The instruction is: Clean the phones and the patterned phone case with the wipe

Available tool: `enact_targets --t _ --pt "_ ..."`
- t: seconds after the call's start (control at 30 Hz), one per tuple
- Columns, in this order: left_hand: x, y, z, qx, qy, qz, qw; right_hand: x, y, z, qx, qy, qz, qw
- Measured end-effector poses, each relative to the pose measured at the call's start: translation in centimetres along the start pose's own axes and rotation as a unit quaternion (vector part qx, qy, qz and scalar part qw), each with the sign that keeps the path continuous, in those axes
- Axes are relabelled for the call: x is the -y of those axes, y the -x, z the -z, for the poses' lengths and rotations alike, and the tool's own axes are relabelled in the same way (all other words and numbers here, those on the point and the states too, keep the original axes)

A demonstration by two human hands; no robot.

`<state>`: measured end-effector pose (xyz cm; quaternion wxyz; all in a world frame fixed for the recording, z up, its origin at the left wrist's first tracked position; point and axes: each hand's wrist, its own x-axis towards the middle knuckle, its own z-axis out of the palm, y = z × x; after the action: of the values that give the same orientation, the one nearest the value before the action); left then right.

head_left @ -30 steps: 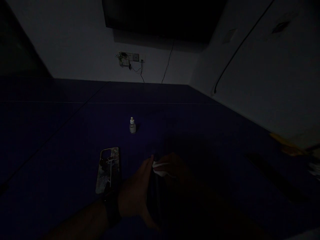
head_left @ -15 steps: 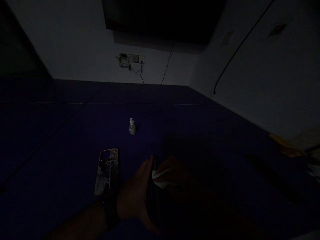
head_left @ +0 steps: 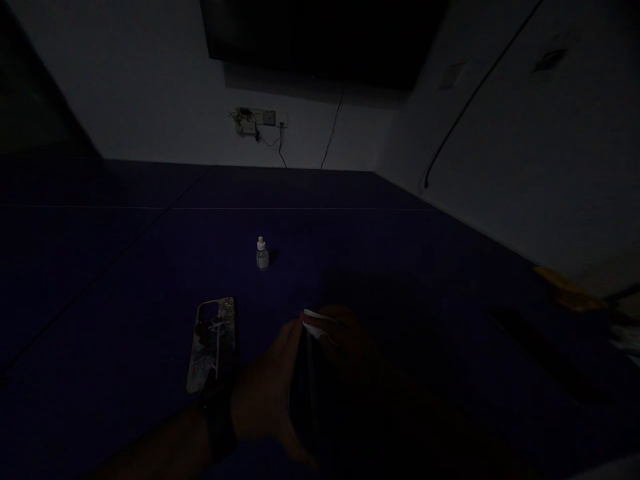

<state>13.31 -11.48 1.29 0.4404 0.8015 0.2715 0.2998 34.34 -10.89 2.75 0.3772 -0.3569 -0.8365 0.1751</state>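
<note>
My left hand [head_left: 265, 397] is wrapped around a dark, slim phone [head_left: 306, 393], which stands edge-up; most of its far side is lost in shadow. A dark watch [head_left: 219, 423] circles my left wrist. In my right hand [head_left: 350, 337] is a folded white tissue [head_left: 319, 324], pressed over the phone's far upper end. Left of my hands, a phone case [head_left: 213, 343] with a patterned back and a camera cutout lies flat. Beyond it a small dropper bottle [head_left: 263, 259] with a white cap stands upright.
The room is very dim. All of this rests on a blue-purple surface [head_left: 125, 307] with seam lines. A long dark flat object [head_left: 540, 350] and a yellow item [head_left: 567, 290] lie at the right. Sockets with cables [head_left: 257, 120] and a black screen [head_left: 320, 40] are on the wall.
My right hand has slid the tissue forward along the phone's edge to its far end. My left hand keeps its hold, and the view has shifted slightly.
</note>
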Motion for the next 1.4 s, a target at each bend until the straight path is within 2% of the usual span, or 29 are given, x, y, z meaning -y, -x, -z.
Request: enact_targets --t 0.17,0.27,0.33,0.43,0.63,0.73,0.93,1.17,1.4 --pt "0.9 0.5 -0.2 0.014 -0.025 0.034 0.999 0.0 -0.1 0.9 0.021 -0.044 0.088 0.995" --pt "1.3 0.7 -0.3 0.013 -0.032 0.026 0.999 -0.2 -0.1 1.3 0.032 -0.093 0.154 0.983" --pt "1.3 0.7 -0.3 0.01 -0.03 0.019 0.999 -0.3 0.0 1.3 0.038 -0.104 0.175 0.978" --pt "1.1 0.6 -0.2 0.007 -0.032 0.022 0.999 -0.3 0.0 1.0 0.029 -0.084 0.159 0.983" --pt "0.5 0.4 -0.1 0.004 -0.016 0.016 1.0 -0.6 0.0 0.1 0.008 -0.01 0.027 1.0" --pt "0.0 0.2 -0.1 0.001 -0.005 0.013 1.0 -0.7 0.0 -0.1 0.014 0.003 0.008 1.0" --pt "0.1 0.2 -0.2 -0.007 -0.001 0.005 1.0 -0.5 0.2 -0.1 0.024 -0.013 0.002 1.0" --pt "0.0 0.5 0.0 0.01 -0.01 0.038 0.999 -0.4 0.2 0.0 0.034 -0.016 -0.002 0.999" --pt "1.4 0.9 -0.6 -0.003 -0.026 0.038 0.999 -0.5 0.1 0.3 0.006 -0.047 0.092 0.995"
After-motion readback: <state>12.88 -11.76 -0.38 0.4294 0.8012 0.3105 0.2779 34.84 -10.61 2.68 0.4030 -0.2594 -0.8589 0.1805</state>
